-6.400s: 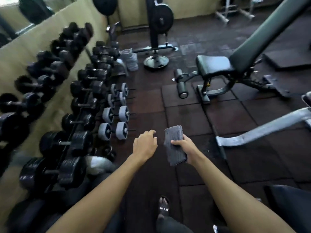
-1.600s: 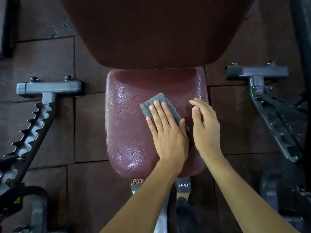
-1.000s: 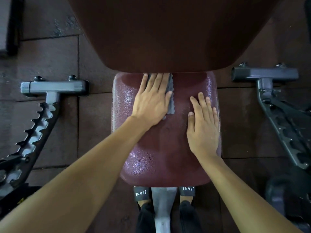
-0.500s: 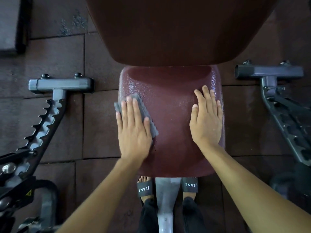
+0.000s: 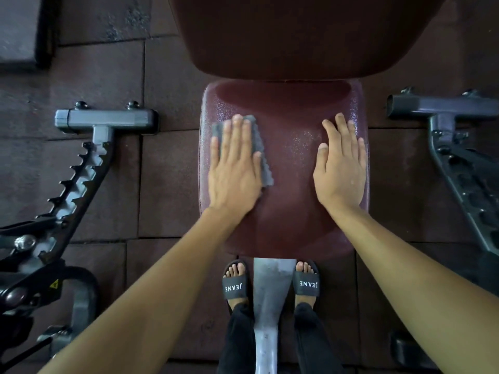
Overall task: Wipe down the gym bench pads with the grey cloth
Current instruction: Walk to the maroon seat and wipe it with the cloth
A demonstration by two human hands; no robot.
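The dark red seat pad [image 5: 290,211] of the gym bench lies straight below me, with the dark red back pad [image 5: 297,36] rising above it at the top. My left hand [image 5: 235,168] lies flat with straight fingers on the grey cloth [image 5: 263,157], pressing it onto the left side of the seat pad. Most of the cloth is hidden under the palm. My right hand [image 5: 341,168] rests flat on the right side of the seat pad, fingers straight, holding nothing.
A grey steel beam [image 5: 270,306] runs from under the seat between my sandalled feet [image 5: 235,284]. A toothed adjuster frame [image 5: 81,168] stands on the left, and a dark metal frame [image 5: 459,157] on the right. Brown rubber floor tiles [image 5: 167,184] surround the bench.
My left hand and the cloth slid from the seat's left edge a little inward and up the pad. My right hand has stayed flat on the right side.
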